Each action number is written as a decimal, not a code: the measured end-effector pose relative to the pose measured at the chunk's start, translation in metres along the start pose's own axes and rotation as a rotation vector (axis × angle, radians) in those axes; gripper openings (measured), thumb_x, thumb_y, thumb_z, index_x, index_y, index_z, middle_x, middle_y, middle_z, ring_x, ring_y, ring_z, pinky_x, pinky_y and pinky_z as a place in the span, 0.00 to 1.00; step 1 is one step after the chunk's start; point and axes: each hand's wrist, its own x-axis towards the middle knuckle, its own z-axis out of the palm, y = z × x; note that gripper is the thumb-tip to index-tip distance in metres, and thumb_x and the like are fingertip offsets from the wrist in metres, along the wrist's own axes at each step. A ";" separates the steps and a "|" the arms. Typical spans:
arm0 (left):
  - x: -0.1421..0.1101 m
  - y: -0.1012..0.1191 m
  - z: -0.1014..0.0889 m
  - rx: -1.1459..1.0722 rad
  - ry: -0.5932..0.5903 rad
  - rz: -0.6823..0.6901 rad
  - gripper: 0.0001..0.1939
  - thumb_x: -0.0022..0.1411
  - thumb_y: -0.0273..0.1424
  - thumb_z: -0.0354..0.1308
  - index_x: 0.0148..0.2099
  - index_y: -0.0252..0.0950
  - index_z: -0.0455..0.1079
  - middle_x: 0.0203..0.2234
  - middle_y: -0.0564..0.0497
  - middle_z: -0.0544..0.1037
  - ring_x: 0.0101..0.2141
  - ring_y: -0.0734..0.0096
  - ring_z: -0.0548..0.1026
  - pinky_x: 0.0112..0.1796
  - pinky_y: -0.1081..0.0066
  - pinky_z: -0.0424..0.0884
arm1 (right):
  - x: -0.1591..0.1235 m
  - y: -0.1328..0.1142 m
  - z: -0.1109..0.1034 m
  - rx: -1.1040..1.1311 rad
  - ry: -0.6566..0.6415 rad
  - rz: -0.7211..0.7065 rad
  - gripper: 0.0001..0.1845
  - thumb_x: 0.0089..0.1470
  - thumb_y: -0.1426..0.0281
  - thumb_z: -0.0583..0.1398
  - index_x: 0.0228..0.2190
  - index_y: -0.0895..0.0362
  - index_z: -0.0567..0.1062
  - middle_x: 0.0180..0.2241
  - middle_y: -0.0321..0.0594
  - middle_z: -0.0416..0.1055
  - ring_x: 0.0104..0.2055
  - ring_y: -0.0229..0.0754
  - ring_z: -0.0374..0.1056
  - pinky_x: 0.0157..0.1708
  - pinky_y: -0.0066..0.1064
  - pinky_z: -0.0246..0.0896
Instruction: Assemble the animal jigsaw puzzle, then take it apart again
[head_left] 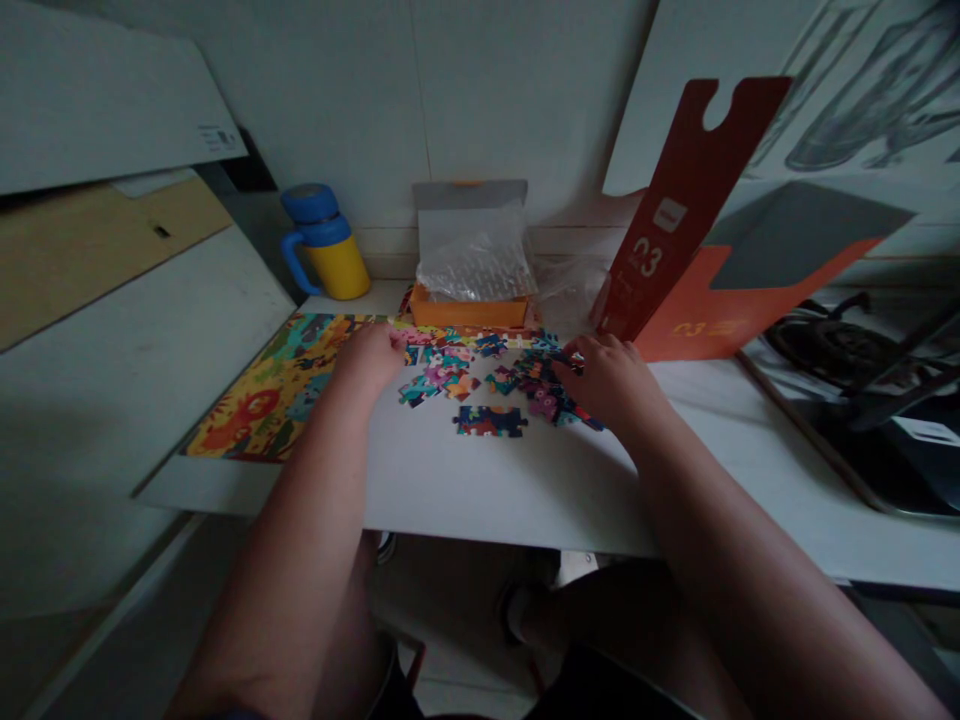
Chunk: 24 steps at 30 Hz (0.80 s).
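Note:
Colourful jigsaw puzzle pieces lie on the white table [450, 490]. My left hand [373, 352] is closed at the right edge of the animal puzzle picture [262, 400]; whatever its fingertips hold is too small to make out. My right hand [604, 370] is over the right-hand heap of dark puzzle pieces [544, 392], thumb and fingers a little apart, touching the heap. Between the hands sits a looser group of pink and teal puzzle pieces [441, 375]. Nearer to me is a small joined strip of puzzle pieces [490, 421].
Behind the pieces stands an open orange box [471, 312] with bubble wrap [474, 268] in it. A blue and yellow mug [339, 262] stands at the back left. To the right are an upright red and orange carton [697, 320] and a dark object [892, 430] with a stand.

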 end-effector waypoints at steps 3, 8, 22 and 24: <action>-0.004 0.012 0.007 -0.129 -0.049 0.151 0.09 0.66 0.31 0.60 0.41 0.39 0.82 0.42 0.44 0.87 0.40 0.58 0.83 0.45 0.63 0.75 | -0.001 0.002 0.003 0.001 -0.032 0.059 0.22 0.67 0.55 0.61 0.54 0.56 0.79 0.52 0.57 0.79 0.57 0.61 0.73 0.53 0.46 0.66; -0.011 0.025 0.014 -0.234 -0.117 0.324 0.08 0.66 0.34 0.62 0.43 0.38 0.81 0.40 0.46 0.86 0.38 0.63 0.81 0.42 0.66 0.75 | 0.008 0.005 -0.005 0.084 -0.131 0.033 0.16 0.66 0.61 0.62 0.49 0.54 0.82 0.45 0.49 0.83 0.46 0.54 0.78 0.44 0.38 0.67; -0.013 0.029 0.014 -0.218 -0.186 0.426 0.07 0.65 0.34 0.61 0.38 0.37 0.79 0.35 0.47 0.84 0.35 0.64 0.79 0.41 0.66 0.73 | 0.013 0.056 -0.018 -0.081 -0.298 -0.113 0.23 0.63 0.61 0.66 0.56 0.58 0.81 0.52 0.55 0.82 0.51 0.56 0.79 0.49 0.39 0.69; -0.013 0.028 0.015 -0.212 -0.184 0.441 0.07 0.64 0.35 0.62 0.37 0.38 0.79 0.35 0.47 0.84 0.35 0.63 0.79 0.41 0.66 0.72 | 0.011 0.058 -0.018 -0.120 -0.288 -0.052 0.21 0.62 0.64 0.64 0.54 0.59 0.81 0.49 0.56 0.83 0.49 0.56 0.79 0.47 0.39 0.69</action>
